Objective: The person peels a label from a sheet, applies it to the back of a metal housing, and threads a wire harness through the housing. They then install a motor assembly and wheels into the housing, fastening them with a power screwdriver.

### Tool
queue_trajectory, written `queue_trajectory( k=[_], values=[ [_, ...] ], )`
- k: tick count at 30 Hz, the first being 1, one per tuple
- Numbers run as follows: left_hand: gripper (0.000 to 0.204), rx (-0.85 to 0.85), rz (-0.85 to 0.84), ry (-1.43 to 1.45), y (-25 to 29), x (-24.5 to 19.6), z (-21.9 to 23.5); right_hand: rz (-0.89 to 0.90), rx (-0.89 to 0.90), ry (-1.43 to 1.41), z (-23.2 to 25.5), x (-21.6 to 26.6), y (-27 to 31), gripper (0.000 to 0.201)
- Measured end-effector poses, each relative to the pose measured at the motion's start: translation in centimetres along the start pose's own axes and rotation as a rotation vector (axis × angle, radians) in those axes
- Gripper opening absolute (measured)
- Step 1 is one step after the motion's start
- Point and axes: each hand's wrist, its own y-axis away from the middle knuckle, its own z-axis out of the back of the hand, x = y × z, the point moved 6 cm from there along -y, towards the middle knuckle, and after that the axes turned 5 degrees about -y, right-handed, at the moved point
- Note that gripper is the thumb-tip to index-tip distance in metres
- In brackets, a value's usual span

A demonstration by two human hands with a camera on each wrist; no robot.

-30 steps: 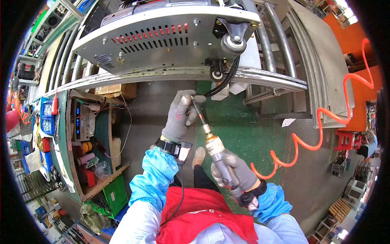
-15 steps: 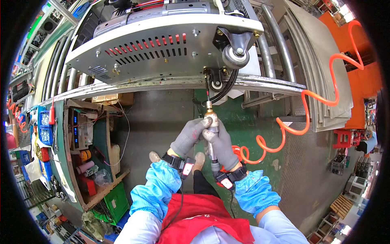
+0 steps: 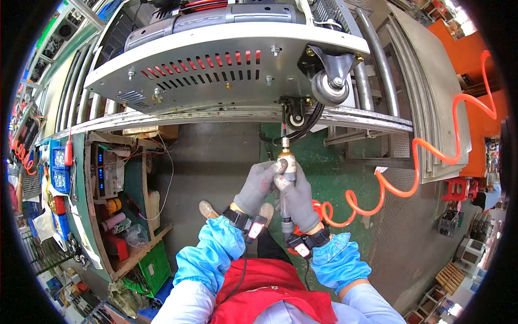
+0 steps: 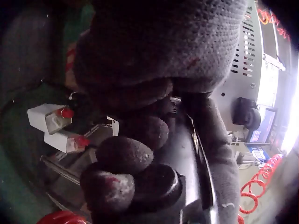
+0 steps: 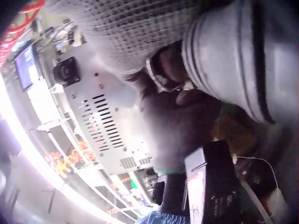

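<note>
Both gloved hands grip an air screwdriver (image 3: 286, 156), held with its long bit pointing away from the body. My left hand (image 3: 256, 188) wraps its front part from the left. On the other side, my right hand (image 3: 300, 200) holds the body, the two thumbs close together on top. The bit's tip overlaps the bracket of a small black caster (image 3: 296, 120) under the edge of a grey metal cabinet (image 3: 199, 81). In the left wrist view, curled fingers (image 4: 124, 156) close around the dark tool body. The tool's grey rear end (image 5: 229, 60) looms large in the right wrist view.
An orange coiled air hose (image 3: 396, 189) runs from the right toward the tool. The cabinet lies on a roller conveyor (image 3: 372, 59), with a larger caster (image 3: 330, 89) facing me. Stacked sheets (image 3: 431, 92) stand right; a wooden shelf unit (image 3: 141, 189) stands left.
The left hand has left the bit's tip and joined the right hand on the screwdriver. The screwdriver has been raised, its tip now at the small caster's bracket. In the last half second both hands hold their grip.
</note>
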Motion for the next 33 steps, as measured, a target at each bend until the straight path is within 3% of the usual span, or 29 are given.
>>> queue_trajectory(
  k=[6,8,9,10,11,13,15,18,20,22,23,26,33],
  values=[
    [0.045,0.012,0.01,-0.008,-0.9,1.4,0.8,0.037,0.029,-0.06,-0.2,0.3,0.2,0.053],
    [0.042,-0.036,-0.155,0.143,-1.4,1.6,1.7,0.101,0.056,-0.011,0.1,0.5,0.6,0.061],
    [0.041,-0.059,-0.239,0.217,-1.6,1.7,2.2,0.034,0.071,-0.006,0.2,0.4,1.4,0.061],
    [0.034,-0.128,-0.208,0.351,-1.1,2.3,3.7,-0.033,0.087,-0.001,0.3,0.4,2.8,0.062],
    [0.033,-0.136,-0.493,-0.014,-0.6,1.8,5.6,-0.101,0.101,0.005,0.5,0.5,4.4,0.062],
    [0.033,-0.18,-0.528,-0.122,1.8,-0.1,7.0,-0.271,0.176,-0.022,0.4,1.1,7.9,0.063],
    [0.034,-0.251,-0.043,0.407,4.3,0.1,8.0,-0.406,0.28,-0.02,0.3,1.9,11.0,0.069],
    [0.034,-0.16,-0.113,0.375,7.8,-0.3,10.3,-0.194,0.418,0.153,-0.2,2.0,13.3,0.076],
    [0.028,-0.214,-0.146,0.462,9.8,-0.3,10.7,-0.216,0.492,0.24,-0.9,2.8,14.7,0.084],
    [0.028,-0.262,-0.192,0.551,11.6,-1.0,10.4,-0.12,0.541,0.343,-2.0,3.8,15.5,0.086],
    [0.028,-0.3,-0.197,0.609,12.3,-1.2,10.5,-0.13,0.562,0.353,-2.6,4.1,15.7,0.087],
    [0.029,-0.204,-0.225,0.718,14.8,-2.4,10.6,-0.143,0.622,0.375,-4.3,4.5,16.5,0.088],
    [0.031,-0.281,-0.378,0.699,20.5,-3.5,11.8,-0.128,0.729,0.449,-8.0,4.4,17.1,0.088]
  ],
)
